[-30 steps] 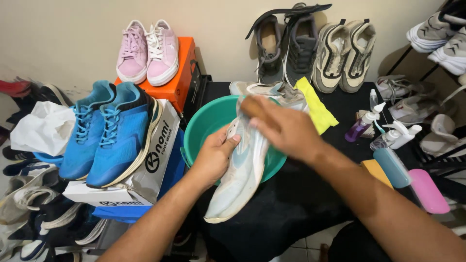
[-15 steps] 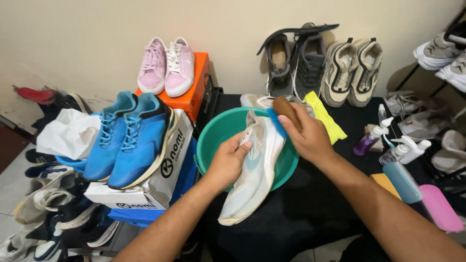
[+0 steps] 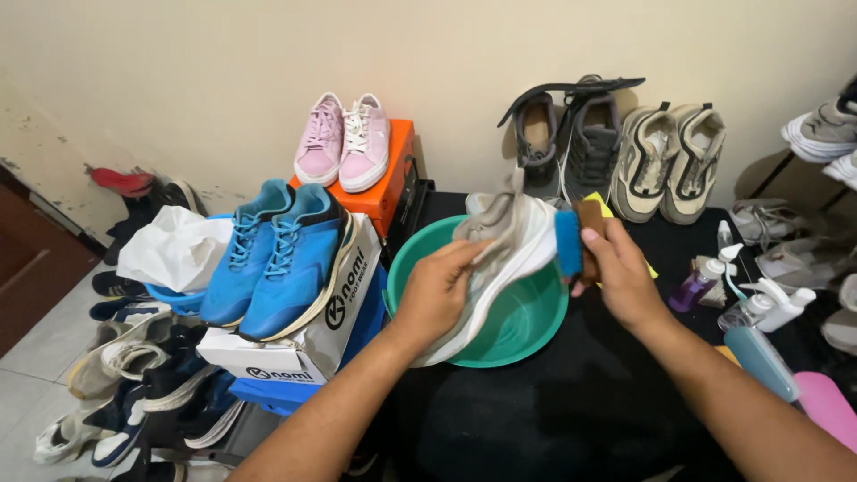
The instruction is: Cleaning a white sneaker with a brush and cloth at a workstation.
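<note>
So compared with a moment back, the pale white-and-grey running shoe (image 3: 500, 268) has been turned: it lay long and flat across the round green plastic basin (image 3: 527, 330), sole side showing, and now it's tipped up on its side with the heel end lifted toward the wall. The right hand (image 3: 620, 277) has also slid off the top of the shoe to its far end. My read is the scrubbing has moved on to a new patch of the shoe, the heel or the side edge.

Left hand (image 3: 437, 290): curled around the middle of the shoe from the near side, fingers wrapped shut on it, holding it above the basin. Right hand: closed on a small scrubber with a blue part and a brown back (image 3: 576, 241), pressed against the upper end of the shoe, just beside the left hand's grip.

Around them: left of the left hand there's a pair of bright blue lace-up sneakers (image 3: 277, 254) on a white shoebox (image 3: 308, 344), and beyond those a pink pair (image 3: 348, 143) on an orange box (image 3: 397, 174). Right of the right hand, a purple spray bottle (image 3: 692, 286) and a few white pump bottles (image 3: 772, 308) on the black cloth-covered table (image 3: 571, 411). Past both hands, dark grey shoes (image 3: 571, 134) and beige ones (image 3: 669, 161) stand against the wall.
</note>
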